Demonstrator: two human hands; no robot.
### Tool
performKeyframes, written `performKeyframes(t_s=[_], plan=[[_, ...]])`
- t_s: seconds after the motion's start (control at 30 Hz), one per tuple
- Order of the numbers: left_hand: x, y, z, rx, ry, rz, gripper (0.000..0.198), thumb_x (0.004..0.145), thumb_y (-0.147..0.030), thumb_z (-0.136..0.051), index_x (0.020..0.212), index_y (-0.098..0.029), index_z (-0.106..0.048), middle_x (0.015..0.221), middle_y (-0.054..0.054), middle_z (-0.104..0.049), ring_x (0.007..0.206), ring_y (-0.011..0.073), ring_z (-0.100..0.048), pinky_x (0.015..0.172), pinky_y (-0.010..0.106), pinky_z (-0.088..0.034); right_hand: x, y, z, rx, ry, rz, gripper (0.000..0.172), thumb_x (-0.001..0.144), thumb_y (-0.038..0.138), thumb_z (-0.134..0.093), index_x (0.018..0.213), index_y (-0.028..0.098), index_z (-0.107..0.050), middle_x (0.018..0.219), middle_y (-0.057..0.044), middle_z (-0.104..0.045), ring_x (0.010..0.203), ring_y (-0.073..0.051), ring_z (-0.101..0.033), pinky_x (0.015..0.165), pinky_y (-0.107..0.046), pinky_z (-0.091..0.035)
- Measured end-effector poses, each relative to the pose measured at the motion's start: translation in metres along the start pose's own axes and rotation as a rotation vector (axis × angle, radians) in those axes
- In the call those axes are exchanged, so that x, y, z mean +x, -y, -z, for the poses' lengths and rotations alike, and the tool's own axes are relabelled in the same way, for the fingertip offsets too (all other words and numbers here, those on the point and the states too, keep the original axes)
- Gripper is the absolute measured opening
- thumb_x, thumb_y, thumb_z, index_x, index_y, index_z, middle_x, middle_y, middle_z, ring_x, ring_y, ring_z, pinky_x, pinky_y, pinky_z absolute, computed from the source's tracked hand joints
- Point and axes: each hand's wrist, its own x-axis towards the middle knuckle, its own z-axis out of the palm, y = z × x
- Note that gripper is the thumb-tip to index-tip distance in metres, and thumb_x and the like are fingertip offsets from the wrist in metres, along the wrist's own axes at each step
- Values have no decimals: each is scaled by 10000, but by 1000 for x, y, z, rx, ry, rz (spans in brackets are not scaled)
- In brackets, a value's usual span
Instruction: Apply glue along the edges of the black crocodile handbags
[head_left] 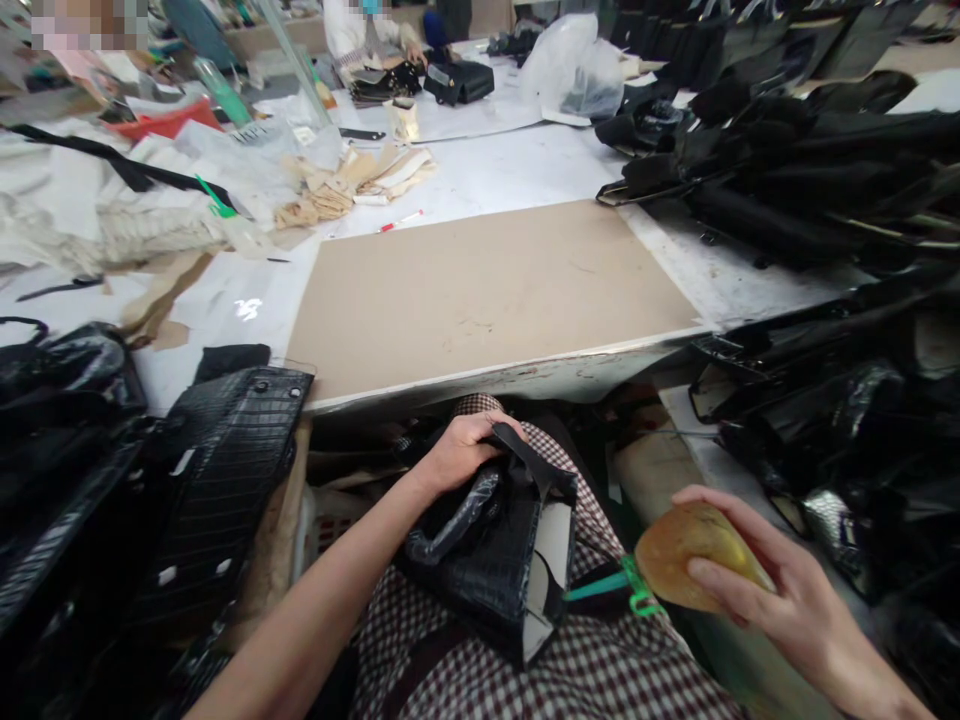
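Note:
On my lap lies a black crocodile-patterned handbag (480, 570), its pale inside showing at the right end. My left hand (472, 447) grips the bag's upper edge, where a black flap or strip folds over. A wrapped handle lies across the bag just below that hand. My right hand (765, 570) is closed around a yellowish glue bottle (686, 555) with a green cap. The bottle is tilted sideways, and its long green nozzle (596, 586) points left at the bag's open end. Whether the tip touches the bag, I cannot tell.
A tan board (487, 295) covers the table's front. Black bag parts (232, 470) lie at left, and dark bags (810, 180) are heaped at right. A second glue bottle (240, 228), a red-and-white pen (401, 221) and tan scraps lie behind. Another person (367, 40) sits across the table.

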Motion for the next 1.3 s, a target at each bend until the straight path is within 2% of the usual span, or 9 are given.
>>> performKeyframes(t_s=[0.1, 0.27, 0.43, 0.6, 0.77, 0.93, 1.07, 1.13, 1.3], plan=[[0, 1, -1, 0, -2, -1, 166, 838, -117, -644, 932, -170, -769, 964, 50, -744, 945, 184, -682, 964, 314, -508, -2, 0, 0, 14, 9, -8, 462, 852, 522, -722, 1234, 287, -611, 1129, -25, -709, 902, -197, -711, 750, -168, -577], [1, 4, -5, -16, -7, -18, 159, 827, -117, -642, 914, -169, -764, 979, 52, -744, 985, 190, -686, 974, 313, -515, -1, 3, 1, 12, -137, -73, 520, 818, 565, -737, 1220, 261, -610, 1073, -29, -711, 822, -186, -701, 729, -180, -585], [0, 5, -6, -13, -24, -31, 171, 816, -106, -655, 938, -171, -756, 960, 42, -745, 977, 183, -688, 986, 309, -516, -14, -2, -3, -18, 9, -23, 475, 851, 526, -722, 1247, 296, -593, 1105, -11, -704, 871, -185, -699, 732, -167, -577], [-1, 4, -6, -7, -26, -31, 163, 824, -134, -654, 950, -167, -752, 977, 50, -749, 986, 194, -689, 1010, 334, -512, -23, -9, -9, 26, -23, -53, 465, 861, 535, -705, 1245, 300, -590, 1119, -12, -700, 843, -191, -695, 702, -181, -585], [-1, 3, -7, -13, -20, -34, 166, 820, -129, -647, 941, -167, -754, 966, 52, -746, 990, 202, -690, 1005, 342, -521, -20, -4, -11, 27, -43, -64, 484, 841, 546, -717, 1232, 285, -603, 1153, -26, -693, 926, -222, -691, 742, -201, -583], [-1, 3, -8, -17, -16, -37, 162, 828, -116, -634, 916, -168, -761, 975, 55, -744, 988, 197, -691, 998, 335, -524, -11, 4, -11, 30, -182, -104, 509, 793, 575, -743, 1179, 267, -619, 952, -13, -688, 758, -194, -661, 610, -203, -563], [0, 4, -7, -17, -17, -29, 139, 840, -142, -645, 915, -163, -760, 980, 62, -748, 998, 203, -688, 1016, 349, -515, 0, -1, -9, 32, -296, -93, 575, 745, 599, -771, 1186, 260, -622, 873, -13, -644, 562, -148, -536, 464, -222, -499], [0, 4, -7, -16, -18, -24, 142, 839, -136, -640, 912, -163, -760, 980, 63, -748, 1005, 206, -686, 1022, 357, -512, 4, -3, -10, 67, -326, -74, 583, 744, 586, -779, 1199, 260, -615, 873, -13, -629, 543, -138, -504, 472, -230, -504], [1, 4, -8, -22, -21, -14, 154, 828, -118, -635, 916, -160, -754, 968, 61, -747, 1004, 207, -686, 1029, 362, -509, 11, 0, -16, 93, -326, -30, 572, 721, 546, -804, 1164, 240, -614, 840, -15, -630, 527, -140, -522, 470, -238, -505]])
